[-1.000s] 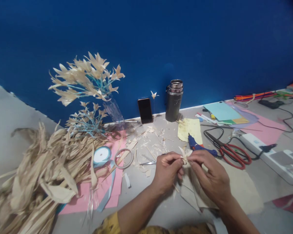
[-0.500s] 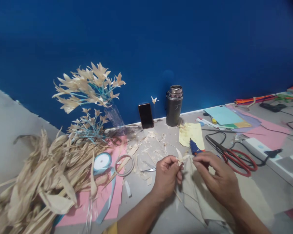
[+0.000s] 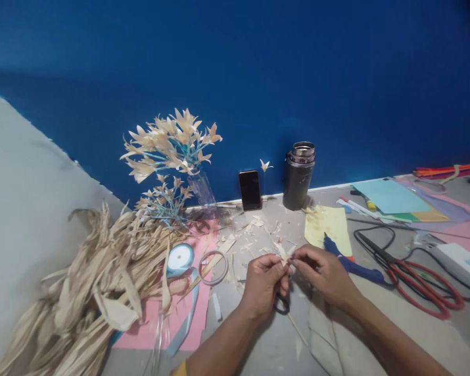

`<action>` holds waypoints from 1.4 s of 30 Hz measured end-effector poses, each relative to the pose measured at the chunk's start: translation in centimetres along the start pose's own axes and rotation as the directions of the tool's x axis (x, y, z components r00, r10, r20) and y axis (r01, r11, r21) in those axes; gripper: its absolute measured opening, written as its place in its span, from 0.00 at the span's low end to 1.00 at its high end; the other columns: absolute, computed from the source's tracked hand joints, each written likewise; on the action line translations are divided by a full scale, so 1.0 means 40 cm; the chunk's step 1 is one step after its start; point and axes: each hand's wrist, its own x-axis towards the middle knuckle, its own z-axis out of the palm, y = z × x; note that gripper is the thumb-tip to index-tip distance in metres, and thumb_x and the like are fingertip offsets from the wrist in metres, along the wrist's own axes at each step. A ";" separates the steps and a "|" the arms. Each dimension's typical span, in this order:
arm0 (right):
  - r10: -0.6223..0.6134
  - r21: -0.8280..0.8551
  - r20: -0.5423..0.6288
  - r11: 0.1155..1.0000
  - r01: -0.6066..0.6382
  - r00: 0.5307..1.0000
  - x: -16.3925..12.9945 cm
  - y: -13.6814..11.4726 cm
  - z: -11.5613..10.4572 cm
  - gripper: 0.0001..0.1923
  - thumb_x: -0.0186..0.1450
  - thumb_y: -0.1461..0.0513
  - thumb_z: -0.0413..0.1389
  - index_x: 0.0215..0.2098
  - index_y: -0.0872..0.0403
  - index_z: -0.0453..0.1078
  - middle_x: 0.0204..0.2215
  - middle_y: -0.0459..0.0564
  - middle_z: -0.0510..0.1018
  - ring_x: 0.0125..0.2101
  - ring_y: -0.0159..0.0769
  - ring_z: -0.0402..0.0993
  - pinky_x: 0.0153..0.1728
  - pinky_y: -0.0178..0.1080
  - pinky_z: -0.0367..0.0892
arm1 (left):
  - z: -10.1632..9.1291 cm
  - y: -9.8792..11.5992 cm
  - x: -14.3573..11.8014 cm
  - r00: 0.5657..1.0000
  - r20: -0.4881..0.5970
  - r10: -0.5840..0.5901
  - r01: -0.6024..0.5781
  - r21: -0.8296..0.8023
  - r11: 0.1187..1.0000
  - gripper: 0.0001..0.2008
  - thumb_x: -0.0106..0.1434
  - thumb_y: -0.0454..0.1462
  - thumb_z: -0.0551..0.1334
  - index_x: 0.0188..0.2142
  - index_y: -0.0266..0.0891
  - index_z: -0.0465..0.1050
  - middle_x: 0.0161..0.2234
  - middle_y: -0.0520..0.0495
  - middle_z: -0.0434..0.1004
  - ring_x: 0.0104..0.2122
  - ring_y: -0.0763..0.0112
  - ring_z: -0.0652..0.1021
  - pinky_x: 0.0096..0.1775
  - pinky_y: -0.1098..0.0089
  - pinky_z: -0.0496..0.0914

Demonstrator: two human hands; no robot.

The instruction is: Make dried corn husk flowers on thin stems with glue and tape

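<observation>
Since a second ago the view has swung so that the wall takes more of the frame and both hands sit lower centre; the pale leaf cluster that stood open and star-shaped between the fingertips a second ago now shows only as a small tuft, which suggests the piece has been gathered tighter rather than set down. The left hand (image 3: 263, 279) pinches the small husk flower (image 3: 282, 254) at its base with thumb and forefinger closed on it; the right hand (image 3: 324, 271) meets it from the right side, fingertips narrowed onto the same piece, so both hands hold one thing just above the surface (image 3: 258, 334). The flower is cream-coloured, dry, with thin pointed petals and a slender stick stem (image 3: 295, 326) running down toward the lower edge; a dark scissor loop (image 3: 282, 304) shows beneath the left hand. At centre right lie a blue glue gun (image 3: 352, 263) and red-handled scissors (image 3: 423, 282); at left a heap of dried husks (image 3: 97, 282); at upper centre a vase of finished flowers (image 3: 172, 143), a phone (image 3: 249, 190) and a steel flask (image 3: 298, 175) against the blue wall.
</observation>
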 end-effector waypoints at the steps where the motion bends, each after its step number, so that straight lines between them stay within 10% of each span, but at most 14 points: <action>1: 0.016 0.004 -0.006 1.000 -0.016 1.000 -0.005 0.013 0.010 0.10 0.69 0.59 0.54 0.32 0.52 0.75 0.28 0.47 0.81 0.29 0.37 0.77 0.30 0.37 0.68 | -0.002 0.001 0.003 1.000 0.005 -0.003 0.003 -0.020 1.000 0.21 0.46 0.45 0.79 0.27 0.35 0.73 0.23 0.49 0.79 0.15 0.81 0.68 0.18 0.77 0.60; 14: -0.099 -0.158 0.003 0.983 0.098 0.995 -0.020 0.073 0.022 0.09 0.72 0.61 0.53 0.35 0.51 0.74 0.31 0.48 0.80 0.32 0.38 0.77 0.35 0.39 0.69 | -0.008 -0.024 0.018 0.992 -0.128 0.007 -0.001 0.043 0.999 0.22 0.44 0.45 0.79 0.29 0.36 0.72 0.21 0.51 0.77 0.14 0.82 0.65 0.18 0.77 0.56; 31: -0.223 -0.263 0.008 0.940 0.217 0.975 -0.017 0.086 0.013 0.10 0.70 0.62 0.53 0.34 0.51 0.75 0.29 0.49 0.81 0.29 0.38 0.76 0.33 0.39 0.70 | -0.003 0.032 -0.058 0.873 0.093 0.478 -0.472 0.402 0.785 0.07 0.55 0.32 0.67 0.24 0.40 0.84 0.29 0.47 0.75 0.22 0.76 0.68 0.23 0.73 0.62; 42: -0.232 -0.259 0.028 0.938 0.231 0.972 -0.014 0.121 0.012 0.09 0.69 0.59 0.55 0.33 0.50 0.75 0.29 0.48 0.82 0.28 0.38 0.78 0.31 0.39 0.70 | -0.084 0.022 -0.097 0.925 -0.016 0.380 -0.352 0.346 0.870 0.05 0.49 0.37 0.72 0.21 0.36 0.81 0.23 0.51 0.71 0.16 0.81 0.65 0.20 0.74 0.57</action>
